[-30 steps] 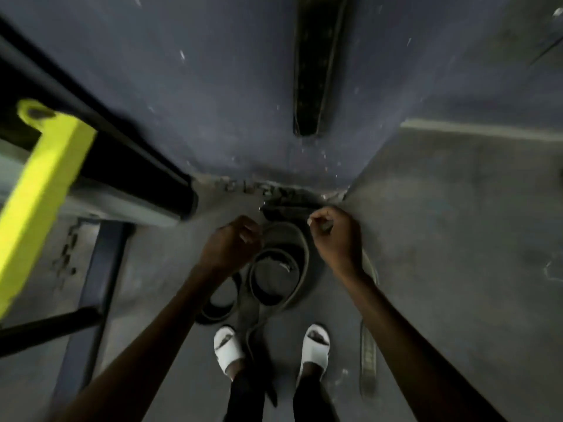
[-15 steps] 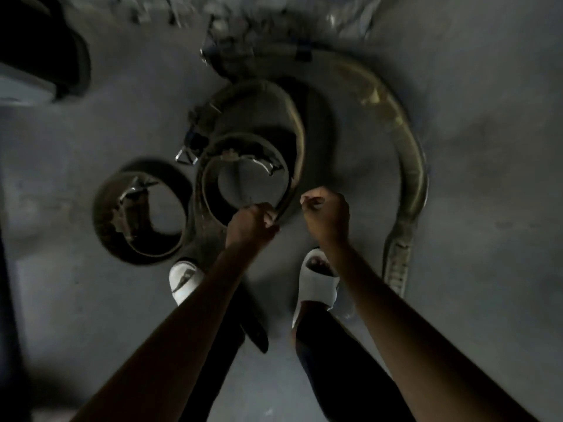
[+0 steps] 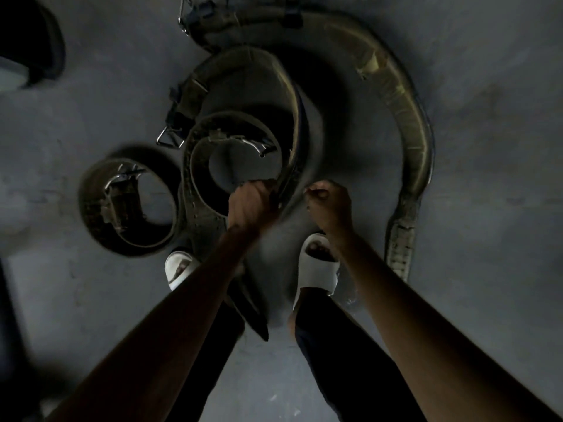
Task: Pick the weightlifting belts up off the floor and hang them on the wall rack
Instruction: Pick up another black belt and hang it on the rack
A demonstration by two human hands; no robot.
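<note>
the left hand [image 3: 253,205] is closed around the near edge of the tall curved belt [image 3: 292,117], fingers wrapped over the rim where it meets the small inner coil [image 3: 231,138]. the right hand [image 3: 327,205], just beside it at 3 o'clock, is curled into a fist with nothing seen inside.

a second ago both hands hung above the pile with the wall in view. now the view has dropped close to the floor [image 3: 487,208] and the left hand has a grip, so the first pick-up looks under way, though every belt lies on the floor.

at 9 o'clock a separate coiled belt [image 3: 128,199] sits apart. from 12 to 4 o'clock a long open belt [image 3: 411,123] sweeps round. white sandals [image 3: 316,269] stand at 6 o'clock.

the wall rack is out of view, the long belt's far end is cut off at the top, and dim light blurs which belt the fingers truly hold.
</note>
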